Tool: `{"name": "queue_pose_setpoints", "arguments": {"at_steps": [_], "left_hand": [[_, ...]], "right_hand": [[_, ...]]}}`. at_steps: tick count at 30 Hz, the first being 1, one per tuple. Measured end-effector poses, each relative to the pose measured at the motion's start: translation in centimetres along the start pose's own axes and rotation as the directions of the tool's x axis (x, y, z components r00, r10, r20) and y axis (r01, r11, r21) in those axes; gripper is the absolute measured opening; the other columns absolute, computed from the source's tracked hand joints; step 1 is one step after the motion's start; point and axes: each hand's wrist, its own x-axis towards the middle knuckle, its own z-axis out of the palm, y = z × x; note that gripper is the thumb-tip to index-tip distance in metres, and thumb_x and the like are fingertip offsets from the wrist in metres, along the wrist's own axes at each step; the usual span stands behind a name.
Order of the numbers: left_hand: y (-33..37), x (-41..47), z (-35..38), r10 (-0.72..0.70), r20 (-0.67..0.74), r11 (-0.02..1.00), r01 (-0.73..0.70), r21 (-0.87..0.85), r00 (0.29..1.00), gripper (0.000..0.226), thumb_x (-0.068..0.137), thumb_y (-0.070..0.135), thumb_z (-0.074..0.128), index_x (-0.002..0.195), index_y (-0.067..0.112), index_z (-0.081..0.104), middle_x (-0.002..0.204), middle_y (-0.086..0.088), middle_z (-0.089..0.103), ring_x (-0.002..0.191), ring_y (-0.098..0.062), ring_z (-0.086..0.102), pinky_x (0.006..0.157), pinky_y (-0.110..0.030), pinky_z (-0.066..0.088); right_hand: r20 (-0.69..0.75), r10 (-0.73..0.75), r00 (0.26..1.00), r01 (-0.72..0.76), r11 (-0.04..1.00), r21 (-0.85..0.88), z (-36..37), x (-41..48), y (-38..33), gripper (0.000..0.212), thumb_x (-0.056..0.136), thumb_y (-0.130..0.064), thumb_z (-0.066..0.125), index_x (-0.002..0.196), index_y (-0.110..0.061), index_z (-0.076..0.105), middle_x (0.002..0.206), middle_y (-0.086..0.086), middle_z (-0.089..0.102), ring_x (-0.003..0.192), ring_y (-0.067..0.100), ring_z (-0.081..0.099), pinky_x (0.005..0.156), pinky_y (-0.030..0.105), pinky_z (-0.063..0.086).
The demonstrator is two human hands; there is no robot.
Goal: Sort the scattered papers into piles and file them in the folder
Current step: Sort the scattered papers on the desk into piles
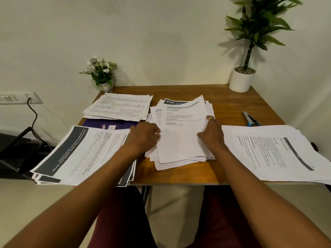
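Note:
A loose stack of printed papers (180, 138) lies in the middle of the wooden table (179, 174). My left hand (145, 135) grips the stack's left edge and my right hand (211, 133), with a ring on one finger, grips its right edge. Three other piles lie around it: one at the far left (120, 108), one with dark headers at the near left (84, 154), one at the right (272, 153). A purple folder (114, 124) lies mostly hidden under the two left piles.
A stapler (249, 119) lies at the right rear of the table. A small flower pot (103, 76) stands at the back left corner, a tall plant in a white pot (240, 80) at the back right. A dark chair (18, 153) and a wall socket with cable (19, 98) are left of the table.

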Motion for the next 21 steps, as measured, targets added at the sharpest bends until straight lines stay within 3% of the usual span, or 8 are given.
{"name": "queue_pose_setpoints", "arguments": {"at_steps": [2, 5, 8, 10, 13, 15, 18, 21], "left_hand": [[1.5, 0.2, 1.1, -0.016, 0.008, 0.999, 0.016, -0.041, 1.000, 0.022, 0.098, 0.037, 0.063, 0.116, 0.026, 0.069, 0.121, 0.002, 0.068, 0.115, -0.021, 0.061, 0.104, -0.044, 0.043], [2.8, 0.5, 2.5, -0.059, 0.002, 0.994, 0.059, -0.096, 0.998, 0.029, 0.095, 0.041, 0.066, 0.121, 0.027, 0.066, 0.127, -0.001, 0.065, 0.117, -0.023, 0.059, 0.103, -0.046, 0.047], [3.3, 0.5, 3.1, -0.145, -0.059, 0.977, 0.133, -0.165, 0.988, 0.045, 0.092, 0.044, 0.069, 0.132, 0.025, 0.058, 0.137, -0.006, 0.056, 0.128, -0.028, 0.049, 0.107, -0.045, 0.043], [3.4, 0.8, 3.2, -0.222, -0.092, 0.954, 0.196, -0.228, 0.971, 0.062, 0.090, 0.048, 0.071, 0.142, 0.021, 0.049, 0.144, -0.010, 0.049, 0.137, -0.032, 0.041, 0.110, -0.047, 0.037], [3.6, 1.1, 3.1, -0.333, -0.043, 0.878, 0.293, -0.379, 0.942, 0.079, 0.088, 0.054, 0.071, 0.151, 0.019, 0.038, 0.154, -0.009, 0.042, 0.143, -0.031, 0.036, 0.114, -0.045, 0.034], [4.3, 1.4, 3.0, -0.360, 0.045, 0.798, 0.333, -0.502, 0.932, 0.075, 0.092, 0.049, 0.070, 0.152, 0.017, 0.038, 0.155, -0.007, 0.044, 0.139, -0.028, 0.044, 0.109, -0.039, 0.038], [5.5, 1.9, 2.6, -0.338, 0.160, 0.688, 0.359, -0.631, 0.927, 0.054, 0.100, 0.033, 0.064, 0.148, 0.013, 0.047, 0.150, -0.005, 0.052, 0.117, -0.025, 0.057, 0.092, -0.032, 0.047], [5.9, 2.5, 2.8, -0.300, 0.157, 0.719, 0.331, -0.611, 0.941, 0.054, 0.103, 0.026, 0.059, 0.153, 0.014, 0.042, 0.156, -0.005, 0.046, 0.132, -0.029, 0.051, 0.105, -0.039, 0.046]], "right_hand": [[-0.039, -0.033, 0.999, 0.033, 0.999, 0.009, -0.1, 0.1, 0.1, 0.076, 0.086, -0.008, 0.080, 0.150, -0.018, 0.041, 0.148, 0.012, 0.050, 0.132, 0.034, 0.052, 0.107, 0.044, 0.045], [-0.021, 0.011, 1.000, -0.006, 0.981, 0.194, -1.0, 0.3, 0.1, 0.071, 0.087, -0.006, 0.078, 0.149, -0.019, 0.044, 0.143, 0.009, 0.056, 0.122, 0.028, 0.061, 0.096, 0.034, 0.050], [0.151, 0.092, 0.984, -0.145, 0.910, 0.388, -2.7, 0.6, 0.2, 0.034, 0.098, -0.016, 0.067, 0.131, -0.016, 0.061, 0.135, 0.003, 0.064, 0.110, 0.020, 0.066, 0.083, 0.024, 0.049], [0.263, 0.116, 0.958, -0.251, 0.785, 0.567, -3.6, 0.7, 0.7, 0.018, 0.102, -0.018, 0.061, 0.119, -0.015, 0.066, 0.125, 0.001, 0.070, 0.097, 0.014, 0.069, 0.077, 0.025, 0.055], [0.342, 0.088, 0.936, -0.329, 0.567, 0.755, -4.5, 0.8, 1.7, 0.018, 0.103, -0.011, 0.057, 0.119, -0.013, 0.066, 0.117, 0.004, 0.073, 0.101, 0.021, 0.072, 0.086, 0.034, 0.060], [0.364, 0.079, 0.928, -0.354, 0.485, 0.799, -4.9, 0.8, 2.4, 0.017, 0.103, -0.008, 0.055, 0.115, -0.014, 0.065, 0.114, 0.005, 0.074, 0.105, 0.025, 0.071, 0.090, 0.040, 0.059], [0.357, 0.124, 0.926, -0.373, 0.455, 0.809, -5.3, 1.0, 3.1, 0.019, 0.102, -0.007, 0.056, 0.118, -0.015, 0.064, 0.115, 0.008, 0.073, 0.105, 0.029, 0.071, 0.087, 0.044, 0.060], [0.423, 0.138, 0.895, -0.445, 0.333, 0.831, -6.1, 1.4, 3.7, 0.023, 0.092, -0.004, 0.064, 0.113, -0.011, 0.068, 0.112, 0.011, 0.075, 0.099, 0.029, 0.072, 0.087, 0.045, 0.060]]}}
